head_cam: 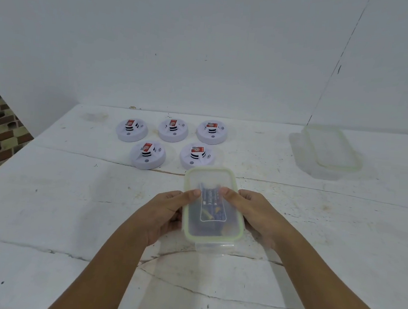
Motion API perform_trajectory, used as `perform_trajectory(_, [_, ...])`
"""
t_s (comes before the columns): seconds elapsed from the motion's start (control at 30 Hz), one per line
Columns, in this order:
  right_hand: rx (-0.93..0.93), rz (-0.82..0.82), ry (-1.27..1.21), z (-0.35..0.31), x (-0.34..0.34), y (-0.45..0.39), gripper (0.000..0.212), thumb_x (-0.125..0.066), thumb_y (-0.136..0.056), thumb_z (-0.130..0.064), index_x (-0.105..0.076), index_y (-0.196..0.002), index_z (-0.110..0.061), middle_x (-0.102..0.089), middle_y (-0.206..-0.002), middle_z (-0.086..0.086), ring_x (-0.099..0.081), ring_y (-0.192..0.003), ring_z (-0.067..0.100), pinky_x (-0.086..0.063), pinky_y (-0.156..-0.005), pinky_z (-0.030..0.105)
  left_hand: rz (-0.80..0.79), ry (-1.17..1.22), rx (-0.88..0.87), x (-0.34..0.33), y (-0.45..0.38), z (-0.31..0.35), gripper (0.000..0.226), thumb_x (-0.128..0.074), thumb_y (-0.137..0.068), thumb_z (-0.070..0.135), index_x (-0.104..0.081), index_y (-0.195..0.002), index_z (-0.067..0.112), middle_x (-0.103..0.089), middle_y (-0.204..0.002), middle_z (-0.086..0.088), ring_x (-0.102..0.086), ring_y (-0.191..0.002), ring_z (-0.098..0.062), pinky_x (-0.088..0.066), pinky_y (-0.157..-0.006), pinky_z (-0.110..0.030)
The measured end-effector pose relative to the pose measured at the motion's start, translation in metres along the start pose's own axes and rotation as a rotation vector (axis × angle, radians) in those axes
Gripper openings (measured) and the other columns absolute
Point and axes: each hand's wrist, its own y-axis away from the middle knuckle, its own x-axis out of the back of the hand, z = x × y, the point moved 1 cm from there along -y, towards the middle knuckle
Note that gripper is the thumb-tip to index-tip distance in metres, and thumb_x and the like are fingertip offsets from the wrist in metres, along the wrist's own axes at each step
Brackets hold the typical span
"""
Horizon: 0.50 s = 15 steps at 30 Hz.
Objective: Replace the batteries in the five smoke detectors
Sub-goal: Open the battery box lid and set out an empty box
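Head view: left hand [166,210] and right hand [254,213] grip the lidded clear container [213,204] from both sides, thumbs on the lid, batteries [212,199] visible inside. Five smoke detectors [173,129] sit just behind it on the white table [70,204]; a second clear container [331,148] is far right.

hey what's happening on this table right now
A person holds a lidded clear plastic container with both hands, the left hand and right hand gripping its sides, thumbs on the lid. Batteries show through it. Five white smoke detectors sit untouched in two rows farther back on the white table. A second clear container sits far right.
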Motion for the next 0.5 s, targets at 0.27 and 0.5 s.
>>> perform_trajectory(0.27, [0.016, -0.021, 0.009, 0.0032, 0.0006, -0.0028, 0.062, -0.072, -0.090, -0.058, -0.070, -0.113, 0.000, -0.080, -0.097, 0.011, -0.074, -0.081, 0.024, -0.059, -0.075, 0.035, 0.005, 0.010, -0.011, -0.0008, 0.0008, 0.0019, 0.081, -0.089, -0.069, 0.055, -0.069, -0.124, 0.000, -0.073, -0.118, -0.022, -0.066, -0.103, -0.040, -0.046, -0.108, -0.059])
perform_trajectory(0.5, [0.009, -0.013, 0.007, 0.0041, 0.0009, -0.0035, 0.074, -0.076, -0.085, -0.062, -0.065, -0.115, 0.005, -0.080, -0.100, 0.014, -0.071, -0.083, 0.027, -0.056, -0.083, 0.043, -0.008, 0.144, -0.039, -0.0042, 0.0044, 0.0004, 0.029, -0.072, -0.093, 0.028, -0.075, -0.108, 0.004, -0.078, -0.107, -0.018, -0.077, -0.091, -0.029, -0.061, -0.067, -0.033])
